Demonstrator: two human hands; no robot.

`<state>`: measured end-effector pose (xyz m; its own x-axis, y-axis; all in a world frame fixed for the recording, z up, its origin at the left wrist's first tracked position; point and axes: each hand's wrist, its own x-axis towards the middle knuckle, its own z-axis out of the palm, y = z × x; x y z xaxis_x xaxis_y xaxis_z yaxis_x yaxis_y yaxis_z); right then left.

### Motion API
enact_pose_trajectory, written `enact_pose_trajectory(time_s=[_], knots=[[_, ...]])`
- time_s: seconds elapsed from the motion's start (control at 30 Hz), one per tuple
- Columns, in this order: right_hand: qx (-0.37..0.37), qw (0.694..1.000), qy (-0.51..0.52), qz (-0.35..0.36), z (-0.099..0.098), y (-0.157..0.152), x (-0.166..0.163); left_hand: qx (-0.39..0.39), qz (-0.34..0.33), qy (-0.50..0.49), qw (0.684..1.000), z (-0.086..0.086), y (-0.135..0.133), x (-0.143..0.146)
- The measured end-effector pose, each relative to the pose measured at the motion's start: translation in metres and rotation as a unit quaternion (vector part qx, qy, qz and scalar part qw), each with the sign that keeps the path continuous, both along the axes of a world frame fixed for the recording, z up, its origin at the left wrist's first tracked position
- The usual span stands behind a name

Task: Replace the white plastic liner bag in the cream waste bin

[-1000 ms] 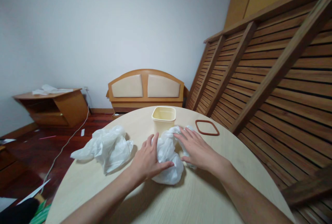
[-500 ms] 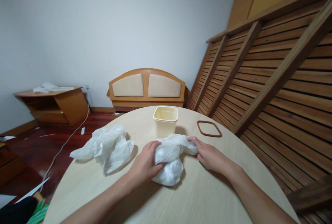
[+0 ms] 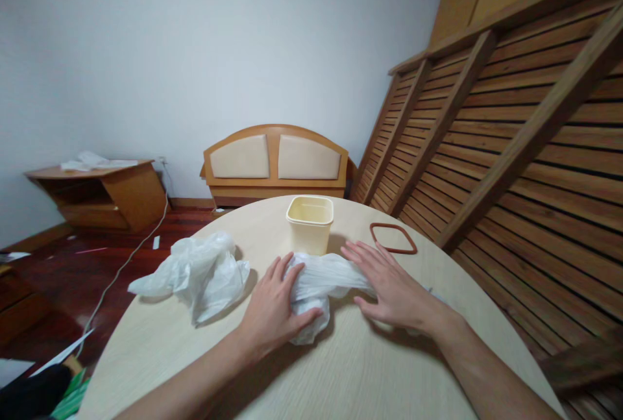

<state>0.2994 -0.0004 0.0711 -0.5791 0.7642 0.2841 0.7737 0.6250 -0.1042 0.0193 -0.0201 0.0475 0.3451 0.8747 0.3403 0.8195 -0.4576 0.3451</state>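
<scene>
A crumpled white plastic bag [image 3: 331,277] lies on the round table [image 3: 302,381] in front of me, between my two hands. My left hand [image 3: 275,306] rests against its left side, thumb and fingers spread. Over the bag's right end my right hand [image 3: 384,284] is flat, with its fingers apart, hiding part of the plastic. Just behind the bag stands a cream square bin [image 3: 309,235], upright and open at the top. A brown rounded-square ring [image 3: 393,239] lies flat to the right of the bin.
Another crumpled white plastic bag [image 3: 199,274] lies on the table's left side. Beyond the table are a headboard [image 3: 275,154] against the wall and a low wooden cabinet [image 3: 111,196]. A slatted wooden frame [image 3: 525,147] leans along the right. A cable crosses the floor.
My right hand has loosened from the bag's end and spread flat over it. My left fingers have spread too. The bag looks flatter and more stretched to the right.
</scene>
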Motion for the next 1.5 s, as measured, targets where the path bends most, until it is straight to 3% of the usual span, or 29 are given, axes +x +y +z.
enact_pose_trajectory(time_s=[0.17, 0.33, 0.6, 0.87, 0.93, 1.07, 1.3, 1.4, 1.5], knots=[[-0.029, 0.998, 0.026, 0.039, -0.021, -0.006, -0.035, -0.010, -0.033, 0.059, 0.998, -0.003, -0.005, 0.003], [-0.121, 0.992, 0.025, 0.040, -0.035, -0.002, -0.038, -0.011, -0.066, 0.097, 0.993, 0.005, -0.013, 0.006], [-0.140, 0.984, 0.051, 0.098, -0.030, 0.000, -0.039, 0.053, -0.011, 0.240, 0.969, 0.013, -0.013, 0.004], [-0.145, 0.978, 0.055, 0.140, -0.029, 0.002, -0.029, 0.061, -0.076, 0.185, 0.978, 0.003, -0.012, 0.003], [-0.148, 0.976, 0.065, 0.146, -0.027, 0.001, -0.028, 0.062, -0.063, 0.190, 0.978, 0.000, -0.011, 0.008], [-0.165, 0.977, 0.067, 0.114, -0.017, 0.000, -0.022, 0.066, -0.020, 0.216, 0.974, -0.002, -0.012, 0.015], [-0.176, 0.984, 0.034, -0.013, 0.002, 0.002, 0.004, 0.062, -0.014, 0.206, 0.976, 0.012, -0.018, 0.007], [-0.179, 0.983, 0.026, -0.017, 0.006, 0.001, 0.004, 0.075, -0.054, 0.173, 0.981, 0.017, -0.016, 0.012], [-0.180, 0.983, 0.022, 0.001, 0.008, -0.003, -0.003, 0.065, -0.155, 0.162, 0.972, 0.016, -0.009, 0.026]])
